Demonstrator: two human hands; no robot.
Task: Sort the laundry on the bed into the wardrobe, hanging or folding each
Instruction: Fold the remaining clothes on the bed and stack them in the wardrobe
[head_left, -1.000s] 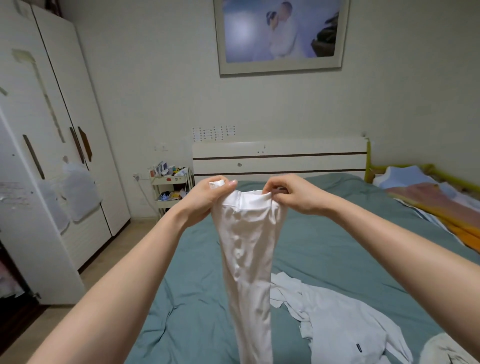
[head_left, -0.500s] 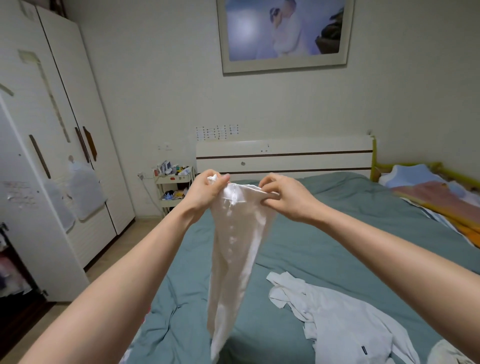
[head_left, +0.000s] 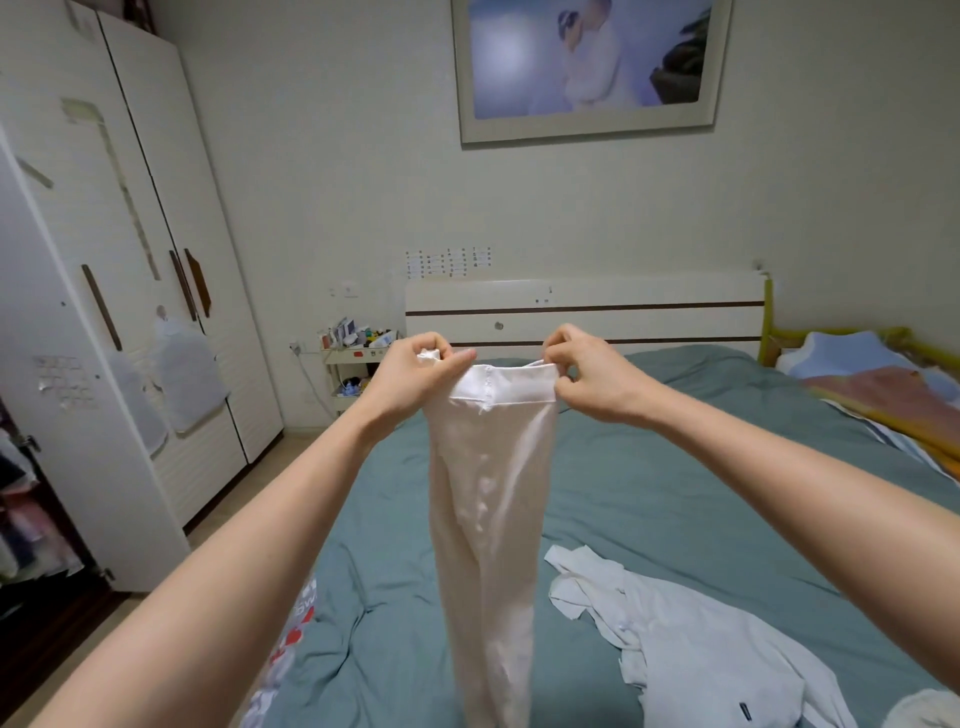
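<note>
Above the bed's (head_left: 649, 467) left edge, the left hand (head_left: 415, 374) and right hand (head_left: 587, 376) pinch the white leggings' (head_left: 488, 493) waistband corners; thin, limp, stretchy fabric, best held there.

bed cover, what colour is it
The bed cover is plain teal green, seen best in the head view.

— What holds the laundry?
— A wide bed covered in a rumpled teal cotton sheet (head_left: 649, 478), with a cream wooden headboard (head_left: 582, 306) at its far end.
— What lies on it?
— A crumpled pale grey-white shirt (head_left: 691, 649) toward the near right. At the near left edge, a white fabric with red print (head_left: 291, 639). A bit of cream cloth (head_left: 930, 712) shows at the bottom right corner.
</note>
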